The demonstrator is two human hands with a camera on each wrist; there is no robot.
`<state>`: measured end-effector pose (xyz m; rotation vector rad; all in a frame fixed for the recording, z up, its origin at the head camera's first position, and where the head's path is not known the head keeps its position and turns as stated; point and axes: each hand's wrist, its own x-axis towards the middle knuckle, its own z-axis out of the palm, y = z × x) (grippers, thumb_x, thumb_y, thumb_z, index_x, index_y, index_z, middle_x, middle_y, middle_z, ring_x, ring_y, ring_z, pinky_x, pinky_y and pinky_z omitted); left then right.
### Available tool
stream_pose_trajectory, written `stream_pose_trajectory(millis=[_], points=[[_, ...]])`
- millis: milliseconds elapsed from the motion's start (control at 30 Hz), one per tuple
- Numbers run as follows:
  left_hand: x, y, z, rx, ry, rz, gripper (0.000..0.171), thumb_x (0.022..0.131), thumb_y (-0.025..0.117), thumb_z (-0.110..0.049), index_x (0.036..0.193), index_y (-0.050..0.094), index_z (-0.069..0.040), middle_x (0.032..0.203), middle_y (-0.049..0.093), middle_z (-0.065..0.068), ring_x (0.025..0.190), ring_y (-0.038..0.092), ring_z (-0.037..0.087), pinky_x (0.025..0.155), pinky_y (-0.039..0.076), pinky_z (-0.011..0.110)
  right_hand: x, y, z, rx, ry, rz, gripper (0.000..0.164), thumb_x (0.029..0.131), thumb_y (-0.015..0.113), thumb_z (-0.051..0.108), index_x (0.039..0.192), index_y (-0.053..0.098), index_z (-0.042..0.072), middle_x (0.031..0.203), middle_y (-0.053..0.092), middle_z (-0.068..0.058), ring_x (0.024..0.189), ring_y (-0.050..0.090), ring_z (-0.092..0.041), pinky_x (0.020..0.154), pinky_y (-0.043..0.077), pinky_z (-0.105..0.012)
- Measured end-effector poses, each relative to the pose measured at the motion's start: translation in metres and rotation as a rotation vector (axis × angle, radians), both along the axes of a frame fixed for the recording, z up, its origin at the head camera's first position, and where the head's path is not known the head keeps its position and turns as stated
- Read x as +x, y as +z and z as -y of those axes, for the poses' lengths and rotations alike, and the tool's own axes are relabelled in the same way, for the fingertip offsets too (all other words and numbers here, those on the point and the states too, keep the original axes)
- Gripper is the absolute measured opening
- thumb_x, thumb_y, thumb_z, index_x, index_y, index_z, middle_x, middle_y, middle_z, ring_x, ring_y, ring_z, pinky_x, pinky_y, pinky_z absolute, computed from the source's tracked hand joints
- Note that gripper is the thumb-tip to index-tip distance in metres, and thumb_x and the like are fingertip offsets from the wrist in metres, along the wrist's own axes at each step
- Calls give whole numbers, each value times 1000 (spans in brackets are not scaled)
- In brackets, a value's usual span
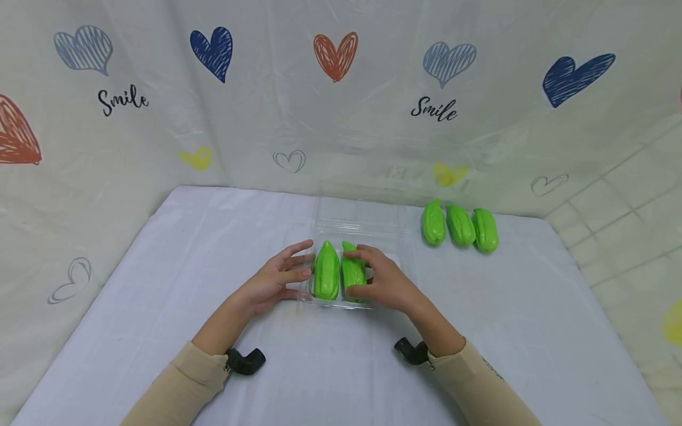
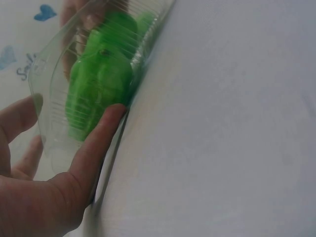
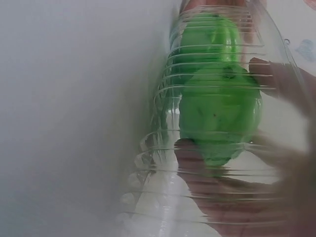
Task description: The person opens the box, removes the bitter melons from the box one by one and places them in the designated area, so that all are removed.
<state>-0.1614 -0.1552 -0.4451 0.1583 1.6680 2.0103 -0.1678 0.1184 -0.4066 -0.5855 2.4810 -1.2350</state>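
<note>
A clear plastic clamshell box (image 1: 333,304) sits on the table with its lid (image 1: 367,208) folded back. Two glossy green ridged fruits, like toy starfruit, lie side by side in it. My left hand (image 1: 274,278) rests against the box's left side, its fingers spread and its thumb (image 2: 101,143) along the lower edge. Inside the box, my right hand (image 1: 388,279) grips the right starfruit (image 1: 353,275) with thumb and fingers at its two ends. The left starfruit (image 1: 327,272) stands apart from both hands. Through the ribbed wall, the right wrist view shows the gripped starfruit (image 3: 217,108).
Three more green starfruit lie in a row at the back right of the table: a left one (image 1: 434,223), a middle one (image 1: 460,226) and a right one (image 1: 485,231). A white cloth (image 1: 319,373) covers the table. Behind hangs a curtain (image 1: 373,118) printed with hearts.
</note>
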Motion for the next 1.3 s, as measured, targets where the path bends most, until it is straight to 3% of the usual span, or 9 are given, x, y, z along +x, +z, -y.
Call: stream_pose_trajectory(millis=[300,933,1300], points=[[-1,1,-1,0,8,3,73,97,65,-13,158,27,-26,161,28,12,143,36,39,87,57,47,0,8,-5,13,-20,3,69,80,82,17,143,54,16,160,30,-12,134,48,-37,94,54,-43],[-3,-3,0,14,9,-7,73,97,65,-12,158,27,-25,160,29,12,140,39,38,88,57,48,1,18,-28,-111,-40,44,69,81,83,22,143,53,16,161,29,-9,137,44,-40,99,51,-46],[-2,-3,0,21,4,-7,73,97,64,-11,158,26,-24,160,28,12,140,39,38,88,57,49,4,24,-42,-129,-71,32,71,80,84,21,143,53,18,161,29,-7,138,43,-40,97,53,-44]])
